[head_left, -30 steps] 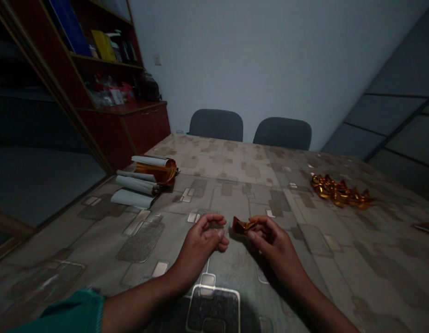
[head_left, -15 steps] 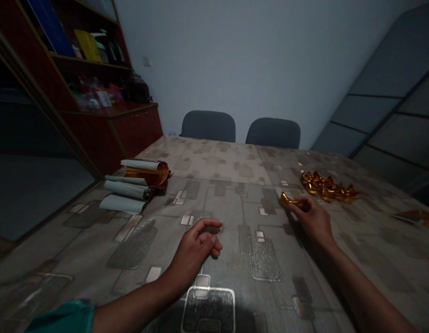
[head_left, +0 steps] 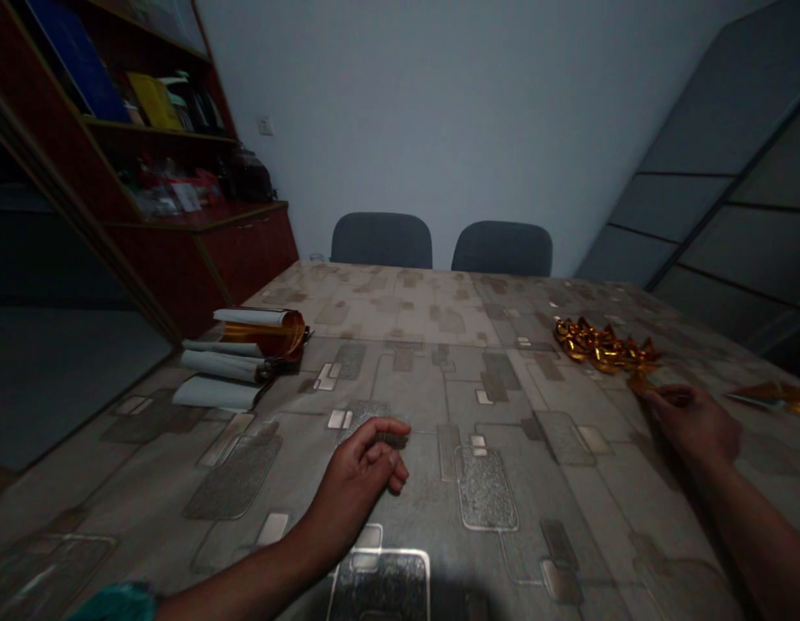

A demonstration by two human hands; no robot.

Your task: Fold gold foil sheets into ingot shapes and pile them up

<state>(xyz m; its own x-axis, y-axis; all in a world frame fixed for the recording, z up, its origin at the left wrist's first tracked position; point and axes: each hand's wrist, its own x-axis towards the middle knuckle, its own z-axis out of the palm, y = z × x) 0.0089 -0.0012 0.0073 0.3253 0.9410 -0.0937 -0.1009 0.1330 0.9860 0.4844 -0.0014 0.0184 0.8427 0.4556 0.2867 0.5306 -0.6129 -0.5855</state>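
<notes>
My right hand (head_left: 697,423) is at the right side of the table, slightly blurred. Its thumb and fingers pinch a small folded gold foil paper ingot (head_left: 639,382). Just beyond it lies a cluster of several similar shiny gold foil ingots (head_left: 603,347); whether the held one touches them I cannot tell. My left hand (head_left: 364,461) rests on its side at the middle of the near table, fingers loosely curled and apart, with nothing in them.
A patterned cloth covers the table (head_left: 425,379). Folded stacks of gold-and-white foil paper (head_left: 244,358) lie at the left. Flat gold foil (head_left: 778,398) sits at the right edge. Two grey chairs (head_left: 381,240) stand behind, with a red-brown cabinet (head_left: 244,254) at the back left.
My right hand has carried the gold foil ingot rightward to the near side of the cluster. My left hand has stayed almost where it was. The view has shifted slightly.
</notes>
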